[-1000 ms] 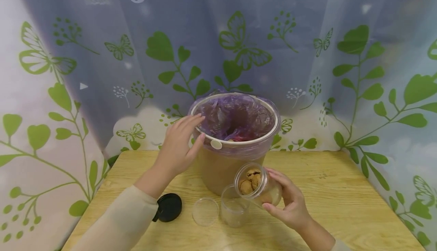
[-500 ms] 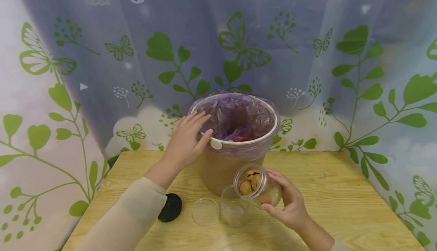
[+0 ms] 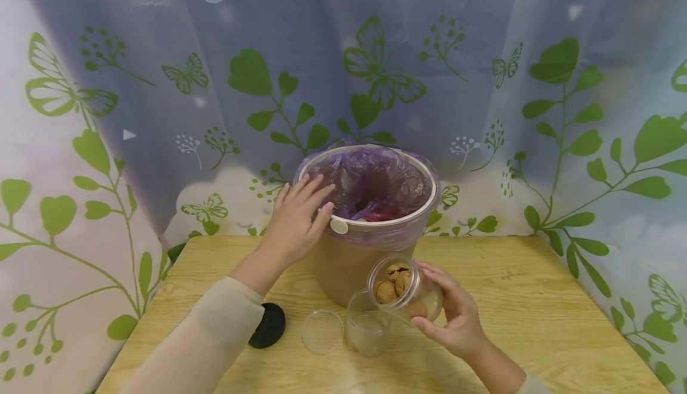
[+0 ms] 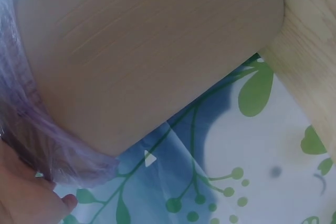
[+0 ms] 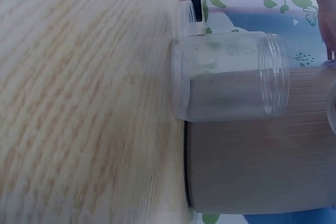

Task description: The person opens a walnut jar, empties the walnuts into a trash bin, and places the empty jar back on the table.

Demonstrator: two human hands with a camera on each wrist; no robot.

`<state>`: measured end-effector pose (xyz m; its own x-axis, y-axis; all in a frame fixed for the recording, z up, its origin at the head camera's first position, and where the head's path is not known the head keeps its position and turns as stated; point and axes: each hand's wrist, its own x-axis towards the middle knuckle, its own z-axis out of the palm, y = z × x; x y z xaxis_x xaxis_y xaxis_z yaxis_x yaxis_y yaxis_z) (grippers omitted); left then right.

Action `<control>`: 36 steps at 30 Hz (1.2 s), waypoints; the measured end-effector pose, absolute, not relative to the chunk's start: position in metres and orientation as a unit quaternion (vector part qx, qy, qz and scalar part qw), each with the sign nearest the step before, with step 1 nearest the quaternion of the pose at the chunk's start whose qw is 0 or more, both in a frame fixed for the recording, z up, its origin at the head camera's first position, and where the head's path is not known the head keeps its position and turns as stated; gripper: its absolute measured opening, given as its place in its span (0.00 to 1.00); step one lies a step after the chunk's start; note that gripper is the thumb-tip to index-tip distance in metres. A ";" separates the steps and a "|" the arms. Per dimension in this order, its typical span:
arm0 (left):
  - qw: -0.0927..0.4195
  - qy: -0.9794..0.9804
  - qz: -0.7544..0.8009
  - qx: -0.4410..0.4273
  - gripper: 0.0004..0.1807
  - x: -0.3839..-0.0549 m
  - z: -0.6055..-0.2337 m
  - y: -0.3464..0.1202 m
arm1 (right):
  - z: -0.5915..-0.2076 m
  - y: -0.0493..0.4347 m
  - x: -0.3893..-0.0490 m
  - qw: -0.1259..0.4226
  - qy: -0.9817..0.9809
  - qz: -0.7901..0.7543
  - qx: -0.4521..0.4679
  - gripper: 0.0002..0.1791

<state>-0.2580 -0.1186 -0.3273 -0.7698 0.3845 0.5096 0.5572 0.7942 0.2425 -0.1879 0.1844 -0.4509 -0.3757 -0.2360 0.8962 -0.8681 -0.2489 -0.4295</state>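
Observation:
My right hand (image 3: 456,319) holds a clear plastic jar (image 3: 429,301), tilted with its mouth facing left, in front of the bin. Inside it lie several brown, walnut-like pieces (image 3: 387,292), one with a dark crack. With its fingers extended, my left hand (image 3: 294,220) is at the left rim of the brown bin (image 3: 343,272), fingertips over the edge. A thin purple bag (image 3: 413,185) lines the bin and folds over its rim. In the left wrist view, that hand (image 4: 31,198) shows only partly, beside the bag.
A second clear jar (image 3: 368,335) stands upright on the wooden table (image 3: 499,287), close before the bin. Left of it lie a clear disc-shaped lid (image 3: 322,332) and a black lid (image 3: 271,326), partly covered by the left sleeve. A patterned curtain (image 3: 472,114) hangs behind.
My left hand has shifted a little to the right along the bin's rim, its fingers spreading. The right hand and its jar have stayed nearly still.

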 end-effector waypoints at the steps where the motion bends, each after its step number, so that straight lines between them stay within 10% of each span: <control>1: 0.223 -0.921 -0.192 -0.255 0.30 -0.258 -0.327 -0.119 | -0.451 0.185 -0.188 0.258 -0.556 0.615 0.496 0.38; 36: 0.209 -0.925 -0.199 -0.246 0.30 -0.253 -0.328 -0.117 | -0.398 0.207 -0.205 0.345 -0.505 0.620 0.491 0.37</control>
